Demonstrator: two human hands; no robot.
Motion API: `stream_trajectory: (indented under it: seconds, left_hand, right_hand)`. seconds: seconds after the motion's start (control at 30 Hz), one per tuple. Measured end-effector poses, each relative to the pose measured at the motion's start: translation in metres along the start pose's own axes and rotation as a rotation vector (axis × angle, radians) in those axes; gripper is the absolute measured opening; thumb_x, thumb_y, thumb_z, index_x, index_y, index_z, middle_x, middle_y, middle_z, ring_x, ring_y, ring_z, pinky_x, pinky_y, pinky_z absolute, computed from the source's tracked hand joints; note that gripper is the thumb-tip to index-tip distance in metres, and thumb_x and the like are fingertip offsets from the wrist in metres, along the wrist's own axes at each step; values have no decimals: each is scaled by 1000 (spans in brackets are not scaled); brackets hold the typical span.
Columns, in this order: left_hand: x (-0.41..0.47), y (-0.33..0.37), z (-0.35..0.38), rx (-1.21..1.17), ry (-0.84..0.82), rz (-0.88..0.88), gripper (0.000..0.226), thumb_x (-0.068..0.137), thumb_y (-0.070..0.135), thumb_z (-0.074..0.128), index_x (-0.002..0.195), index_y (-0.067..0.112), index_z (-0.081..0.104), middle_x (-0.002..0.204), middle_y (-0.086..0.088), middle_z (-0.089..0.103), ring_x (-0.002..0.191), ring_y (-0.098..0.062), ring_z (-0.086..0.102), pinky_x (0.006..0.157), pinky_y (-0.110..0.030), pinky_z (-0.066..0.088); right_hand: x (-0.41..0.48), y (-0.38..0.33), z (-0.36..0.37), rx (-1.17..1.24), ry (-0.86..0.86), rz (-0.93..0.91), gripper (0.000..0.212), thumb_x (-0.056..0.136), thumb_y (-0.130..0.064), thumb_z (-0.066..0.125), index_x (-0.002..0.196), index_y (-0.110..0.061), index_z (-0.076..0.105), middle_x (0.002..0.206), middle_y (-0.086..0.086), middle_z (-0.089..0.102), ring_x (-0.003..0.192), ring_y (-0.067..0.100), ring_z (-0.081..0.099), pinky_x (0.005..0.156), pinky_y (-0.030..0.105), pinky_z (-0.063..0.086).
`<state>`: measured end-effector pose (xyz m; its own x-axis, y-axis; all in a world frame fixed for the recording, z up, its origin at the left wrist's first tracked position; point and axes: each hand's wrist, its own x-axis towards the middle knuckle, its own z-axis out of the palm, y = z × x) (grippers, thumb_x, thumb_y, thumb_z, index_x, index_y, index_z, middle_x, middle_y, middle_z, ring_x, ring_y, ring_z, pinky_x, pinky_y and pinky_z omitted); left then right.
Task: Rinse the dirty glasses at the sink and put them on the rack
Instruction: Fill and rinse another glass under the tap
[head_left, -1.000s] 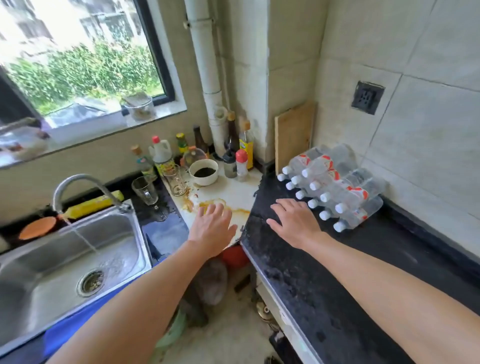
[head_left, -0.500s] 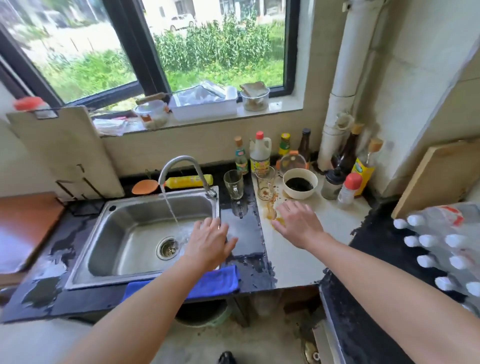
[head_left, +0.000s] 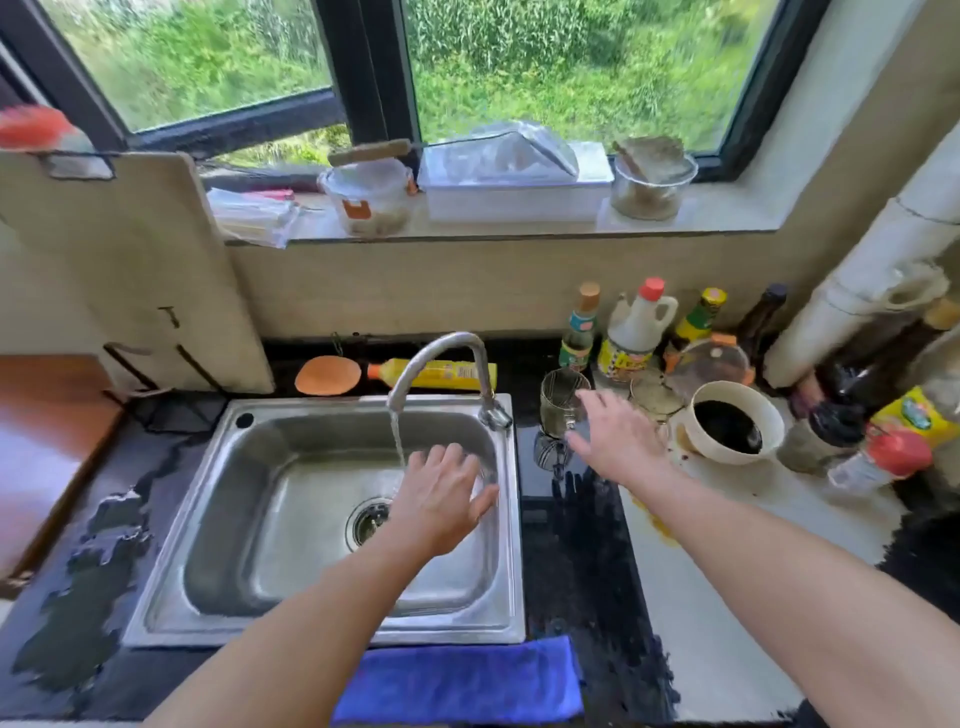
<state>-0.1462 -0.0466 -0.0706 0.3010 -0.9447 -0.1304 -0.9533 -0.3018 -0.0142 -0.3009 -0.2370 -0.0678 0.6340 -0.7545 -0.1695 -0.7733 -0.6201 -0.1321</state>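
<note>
Cutting board (head_left: 130, 270) leans on wall far left, above wet dark surface (head_left: 93, 597). Steel sink (head_left: 322, 631): faucet (head_left: 447, 345) running, thin stream falling into basin. Left hand (head_left: 441, 501) over basin, just right of stream, fingers spread, holding nothing. Blue cloth (head_left: 457, 680) on front edge below sink. First glass (head_left: 557, 410) upright on surface, just right of faucet base. Right hand (head_left: 618, 441) beside it, fingers straight and spread, gripping nothing; contact with glass unclear. Second glass (head_left: 655, 399) behind hand, partly hidden. White bowl (head_left: 698, 415) of dark liquid further right; bottles (head_left: 636, 332) along wall behind.
</note>
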Motion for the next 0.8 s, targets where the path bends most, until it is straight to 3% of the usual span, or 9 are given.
stream_trajectory:
  seconds: [0.27, 0.47, 0.8]
  left_hand:
    - [17, -36, 37, -36, -112, -16, 48, 99, 53, 27, 124, 19, 50, 125, -4, 50, 117, -25, 44, 100, -41, 33]
    - [10, -40, 41, -50, -158, -96, 48, 99, 52, 28, 127, 19, 49, 129, -5, 48, 118, -26, 44, 99, -41, 34]
    - [-13, -40, 41, -108, -187, -198, 45, 98, 50, 34, 125, 19, 51, 128, -5, 51, 118, -27, 47, 99, -40, 36]
  right_hand:
    - [75, -12, 27, 167, -74, 226, 91, 85, -44, 68, 156, -25, 14, 162, 8, 20, 142, 32, 33, 108, 48, 38]
    - [82, -15, 24, 300, -107, 247, 91, 76, -42, 76, 151, -25, 28, 139, 11, 46, 124, 32, 50, 93, 41, 46]
    - [24, -58, -18, 317, -92, -111, 83, 65, -62, 70, 137, -32, 42, 120, -4, 57, 108, 21, 58, 88, 34, 47]
